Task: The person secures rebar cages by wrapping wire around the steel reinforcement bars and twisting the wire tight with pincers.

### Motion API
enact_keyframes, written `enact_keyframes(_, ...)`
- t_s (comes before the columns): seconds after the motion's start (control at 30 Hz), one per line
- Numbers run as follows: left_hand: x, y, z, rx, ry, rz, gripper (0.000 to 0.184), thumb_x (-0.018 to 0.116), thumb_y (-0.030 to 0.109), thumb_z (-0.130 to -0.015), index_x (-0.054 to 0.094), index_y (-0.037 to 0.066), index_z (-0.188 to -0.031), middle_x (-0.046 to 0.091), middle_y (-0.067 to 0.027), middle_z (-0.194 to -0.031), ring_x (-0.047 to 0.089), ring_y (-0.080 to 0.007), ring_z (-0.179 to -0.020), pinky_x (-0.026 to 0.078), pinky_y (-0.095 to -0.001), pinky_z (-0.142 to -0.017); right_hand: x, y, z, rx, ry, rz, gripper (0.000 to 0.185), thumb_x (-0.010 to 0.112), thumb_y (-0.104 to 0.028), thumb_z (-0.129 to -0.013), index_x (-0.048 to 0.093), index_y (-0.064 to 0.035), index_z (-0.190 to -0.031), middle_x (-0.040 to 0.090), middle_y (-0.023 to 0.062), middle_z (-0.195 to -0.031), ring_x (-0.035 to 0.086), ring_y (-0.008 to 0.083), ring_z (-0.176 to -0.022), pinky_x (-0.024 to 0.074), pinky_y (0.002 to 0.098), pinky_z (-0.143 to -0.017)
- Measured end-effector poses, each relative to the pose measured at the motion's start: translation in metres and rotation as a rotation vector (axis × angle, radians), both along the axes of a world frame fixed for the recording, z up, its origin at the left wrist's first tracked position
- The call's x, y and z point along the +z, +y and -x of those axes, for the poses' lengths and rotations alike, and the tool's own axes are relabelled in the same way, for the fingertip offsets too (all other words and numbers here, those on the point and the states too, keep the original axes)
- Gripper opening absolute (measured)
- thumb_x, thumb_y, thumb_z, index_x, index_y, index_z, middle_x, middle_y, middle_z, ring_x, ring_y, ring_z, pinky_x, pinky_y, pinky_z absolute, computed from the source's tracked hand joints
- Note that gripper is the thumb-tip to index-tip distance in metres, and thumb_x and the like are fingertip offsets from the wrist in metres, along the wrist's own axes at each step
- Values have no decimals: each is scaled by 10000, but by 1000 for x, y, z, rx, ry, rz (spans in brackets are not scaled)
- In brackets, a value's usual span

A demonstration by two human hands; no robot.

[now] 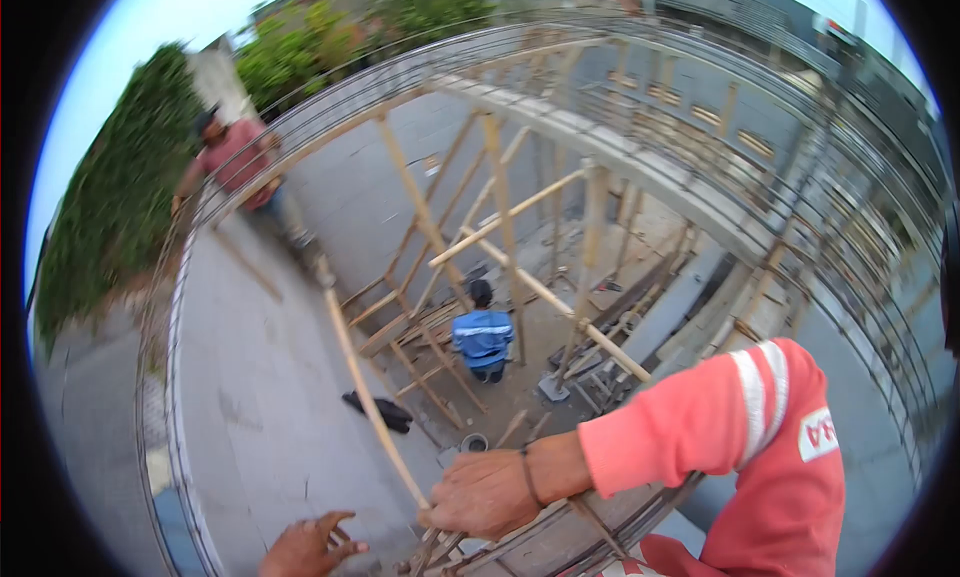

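Note:
My right hand (485, 494), in a red sleeve with white stripes, has its fingers curled down over the near end of a long thin wooden strip (375, 407), beside the rebar at the bottom centre. What its fingertips hold is hidden. The strip runs up along the grey block wall (260, 377) toward a worker in a red shirt. Lower and to the left, my left hand (308, 549) is held over the wall with its fingers apart and nothing in them.
A person in a red shirt (235, 162) is at the wall's far left corner. Below, a person in a blue vest (483, 339) stands among wooden props (497, 167). Rebar runs along the wall tops around a concrete beam (620, 157). A dark cloth (385, 414) lies near the strip.

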State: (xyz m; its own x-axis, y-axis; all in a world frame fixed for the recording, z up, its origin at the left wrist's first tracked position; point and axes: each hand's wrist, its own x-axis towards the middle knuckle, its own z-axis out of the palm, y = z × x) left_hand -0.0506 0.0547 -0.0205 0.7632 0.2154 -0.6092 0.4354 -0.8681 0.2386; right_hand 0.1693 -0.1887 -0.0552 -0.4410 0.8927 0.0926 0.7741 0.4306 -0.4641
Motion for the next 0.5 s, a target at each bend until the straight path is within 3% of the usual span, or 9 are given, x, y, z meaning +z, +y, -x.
enact_keyframes(0.07, 0, 1, 1, -2, -31, 40, 642, 662, 584, -907, 584, 111, -1334, 760, -115, -996, 716, -352, -923, 552, -462, -818, 3, 2, -3, -42, -4, 104, 409, 623, -198, -811, 534, -19, -1168, 644, 160, -917, 675, 381, -839, 511, 508, -701)
enact_keyframes(0.1, -3, 2, 3, -16, -64, 16, 639, 684, 556, -905, 580, 95, -1335, 757, -129, -989, 720, -351, -897, 554, -449, -801, 6, 2, -3, 51, -4, 103, 409, 623, -198, -811, 534, -19, -1168, 644, 160, -917, 675, 381, -839, 511, 508, -701)
enact_keyframes(0.13, -5, 3, 6, -32, -97, -10, 637, 705, 528, -903, 576, 79, -1336, 754, -144, -983, 724, -350, -872, 557, -437, -785, 10, 0, -3, -12, 8, 139, 390, 622, -186, -809, 536, -19, -1150, 652, 161, -923, 679, 389, -832, 520, 513, -684)
enact_keyframes(0.23, -2, -1, 6, 89, -71, 16, 664, 684, 564, -902, 569, 86, -1347, 746, -154, -1033, 713, -367, -919, 552, -452, -817, 20, 1, -3, -42, 13, 179, 352, 619, -164, -808, 538, -20, -1120, 664, 161, -934, 685, 400, -824, 531, 517, -661)
enact_keyframes(0.37, -3, 0, 5, 22, 6, -13, 701, 618, 628, -919, 556, 96, -1371, 738, -149, -1088, 691, -374, -1013, 537, -481, -878, 27, 2, -3, -82, 6, 211, 282, 579, -143, -874, 560, -6, -1120, 667, 153, -895, 691, 397, -809, 525, 523, -637)
enact_keyframes(0.5, -9, 1, 8, -9, 20, -38, 723, 586, 653, -928, 549, 93, -1384, 739, -146, -1086, 689, -375, -1036, 532, -492, -904, 33, 3, -3, -62, 0, 216, 287, 586, -136, -869, 560, -6, -1124, 665, 159, -901, 690, 390, -799, 523, 511, -616)
